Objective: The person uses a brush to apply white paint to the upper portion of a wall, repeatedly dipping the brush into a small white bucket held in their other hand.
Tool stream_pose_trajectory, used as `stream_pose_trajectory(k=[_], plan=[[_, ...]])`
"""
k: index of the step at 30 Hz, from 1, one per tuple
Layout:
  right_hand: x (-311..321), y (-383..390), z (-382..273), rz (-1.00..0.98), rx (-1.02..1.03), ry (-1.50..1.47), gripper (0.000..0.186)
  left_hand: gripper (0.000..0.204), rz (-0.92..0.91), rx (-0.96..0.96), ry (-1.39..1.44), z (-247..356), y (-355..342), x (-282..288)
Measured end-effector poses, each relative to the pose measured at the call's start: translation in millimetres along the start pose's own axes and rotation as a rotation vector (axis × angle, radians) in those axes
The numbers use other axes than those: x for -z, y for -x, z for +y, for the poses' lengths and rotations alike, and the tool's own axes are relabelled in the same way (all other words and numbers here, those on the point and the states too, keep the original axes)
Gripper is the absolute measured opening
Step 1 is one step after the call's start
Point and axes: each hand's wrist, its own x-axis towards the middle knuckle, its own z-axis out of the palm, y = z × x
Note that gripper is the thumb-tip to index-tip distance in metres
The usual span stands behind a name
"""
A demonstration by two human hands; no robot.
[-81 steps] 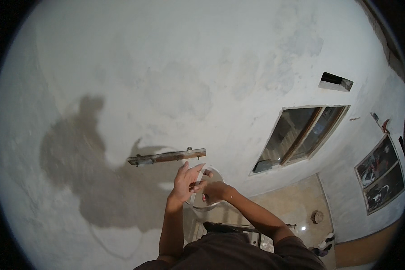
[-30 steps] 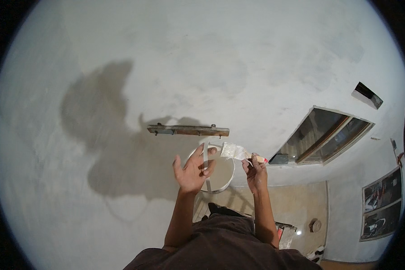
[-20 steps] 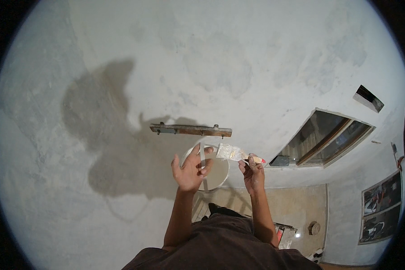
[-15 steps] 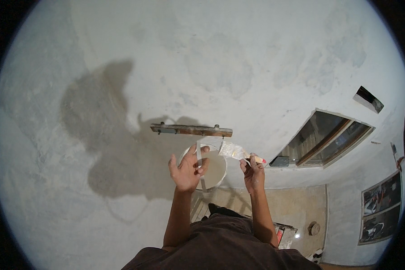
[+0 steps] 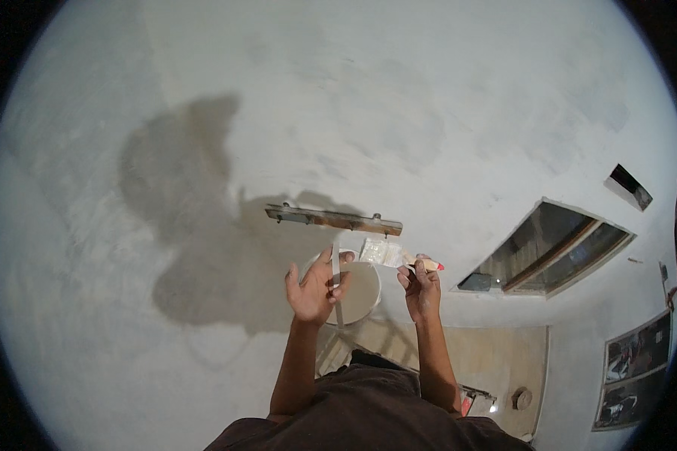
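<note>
Hands apart, right hand (image 5: 421, 295) pinching brush (image 5: 391, 256), tip toward nine o'clock, left hand (image 5: 313, 293) splayed, bucket (image 5: 379, 292) strap (image 5: 336, 265) across it.

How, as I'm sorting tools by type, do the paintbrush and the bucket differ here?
Shape: the paintbrush is flat and long; the bucket is round and open-topped.
Size: the bucket is much broader than the paintbrush.
Hold: the right hand grips the paintbrush by its red-tipped handle; the bucket is at the left hand, its pale strip crossing in front of that hand.
Shared: both show whitish surfaces.
</note>
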Motion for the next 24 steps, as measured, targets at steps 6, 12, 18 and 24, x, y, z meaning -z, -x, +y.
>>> stream_pose_trajectory(k=[6, 12, 18, 24], plan=[[-0.2, -26.5, 9.8, -0.06, -0.038, 0.013, 0.022, 0.113, -0.044, -0.012, 0.039, 1.9, -7.3, 6.9], [7.0, -53.6, 17.6, -0.087, -0.099, 0.038, 0.024, 0.12, -0.026, 0.006, -0.004, -6.1, -24.5, 19.1], [21.5, -70.6, 12.1, -0.064, -0.091, 0.019, 0.023, 0.118, -0.055, 0.023, -0.071, -22.6, -41.6, 21.8], [19.2, -66.9, -16.7, -0.003, -0.03, 0.004, 0.02, 0.11, -0.114, 0.073, -0.059, -6.9, -56.5, 1.6]])
